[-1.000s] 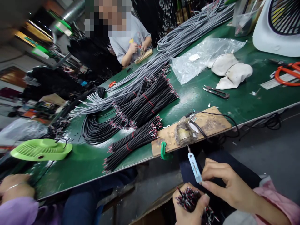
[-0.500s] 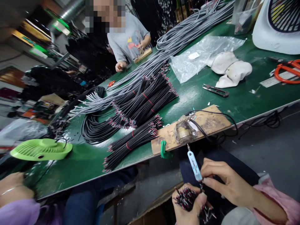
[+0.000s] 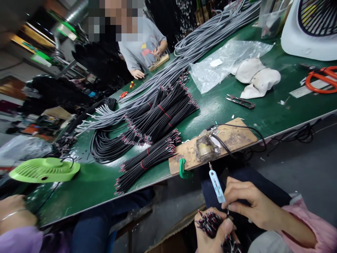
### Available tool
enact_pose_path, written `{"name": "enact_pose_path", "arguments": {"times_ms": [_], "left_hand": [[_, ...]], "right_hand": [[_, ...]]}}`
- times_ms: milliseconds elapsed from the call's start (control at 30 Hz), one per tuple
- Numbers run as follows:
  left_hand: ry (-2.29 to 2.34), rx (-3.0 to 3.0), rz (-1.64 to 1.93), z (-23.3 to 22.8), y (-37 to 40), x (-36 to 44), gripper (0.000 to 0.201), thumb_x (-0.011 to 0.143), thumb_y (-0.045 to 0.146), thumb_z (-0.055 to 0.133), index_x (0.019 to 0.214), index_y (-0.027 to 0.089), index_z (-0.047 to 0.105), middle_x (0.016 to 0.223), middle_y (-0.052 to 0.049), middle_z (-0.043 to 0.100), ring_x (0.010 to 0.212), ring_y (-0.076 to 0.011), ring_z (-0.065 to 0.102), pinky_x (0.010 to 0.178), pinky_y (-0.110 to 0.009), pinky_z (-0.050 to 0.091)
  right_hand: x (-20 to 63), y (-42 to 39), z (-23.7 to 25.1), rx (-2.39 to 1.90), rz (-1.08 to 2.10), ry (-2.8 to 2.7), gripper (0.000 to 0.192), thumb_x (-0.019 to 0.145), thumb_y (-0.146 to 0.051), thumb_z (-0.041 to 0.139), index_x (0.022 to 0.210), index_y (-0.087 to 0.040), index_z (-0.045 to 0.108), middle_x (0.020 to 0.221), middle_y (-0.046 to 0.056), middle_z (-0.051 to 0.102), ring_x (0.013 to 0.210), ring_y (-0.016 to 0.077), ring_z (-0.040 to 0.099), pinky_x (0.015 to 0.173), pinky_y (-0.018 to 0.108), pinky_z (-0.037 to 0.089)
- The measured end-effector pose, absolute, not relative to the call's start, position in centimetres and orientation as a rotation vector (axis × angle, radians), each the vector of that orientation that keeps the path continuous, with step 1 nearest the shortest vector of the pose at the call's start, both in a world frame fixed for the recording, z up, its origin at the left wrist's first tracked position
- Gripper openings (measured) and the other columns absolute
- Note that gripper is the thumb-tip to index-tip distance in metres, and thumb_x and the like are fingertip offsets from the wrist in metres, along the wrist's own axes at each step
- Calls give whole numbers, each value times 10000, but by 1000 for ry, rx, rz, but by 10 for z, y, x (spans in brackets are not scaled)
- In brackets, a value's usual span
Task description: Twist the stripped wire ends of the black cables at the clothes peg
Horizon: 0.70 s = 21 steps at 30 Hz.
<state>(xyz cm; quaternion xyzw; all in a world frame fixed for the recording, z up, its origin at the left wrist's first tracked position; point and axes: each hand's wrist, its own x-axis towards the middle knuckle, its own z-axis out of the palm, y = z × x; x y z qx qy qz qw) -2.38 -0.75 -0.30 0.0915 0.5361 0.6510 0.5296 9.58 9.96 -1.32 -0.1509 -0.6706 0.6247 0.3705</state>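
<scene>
Fingers of the left hand (image 3: 205, 243) wrap around a bundle of thin black cables with red-and-white wire ends (image 3: 210, 223), below the edge of the green table (image 3: 91, 194). Right hand (image 3: 251, 202): fingers narrowed beside the lower end of a flat light-blue strip (image 3: 216, 186); cannot tell whether they grip it or a wire. Its metal tip points toward a tan wooden board (image 3: 237, 135).

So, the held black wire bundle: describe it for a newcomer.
Start at the big green table, then drop below its near edge, bottom right. There, the black wire bundle with red and white tips is gripped in the left hand, unlike the red-banded black bundles lying on the table.
</scene>
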Motion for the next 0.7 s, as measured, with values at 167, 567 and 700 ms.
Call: {"name": "enact_pose_path", "arguments": {"times_ms": [167,567,700], "left_hand": [[1320,227,1525,-4,-5,-25,304,583,284,912,641,168,638,468,3,702,296,-95,587,339,-131,428],[1305,370,1468,-4,-4,-34,266,651,322,869,673,155,663,489,-2,703,347,-122,622,395,-178,487],[1292,348,1499,-4,-3,-31,286,647,322,872,668,162,637,491,1,706,335,-115,618,383,-164,472]], "right_hand": [[94,97,-13,-467,1599,-1755,179,969,-210,522,829,-170,627,781,38,620,773,170,524,714,307,399],[89,90,-28,-665,1740,-1618,239,926,-330,607,806,-150,710,733,34,597,715,163,534,659,292,403],[85,89,-27,-536,1693,-1565,273,921,-379,615,823,-159,744,720,53,666,718,178,562,709,331,423]]}}
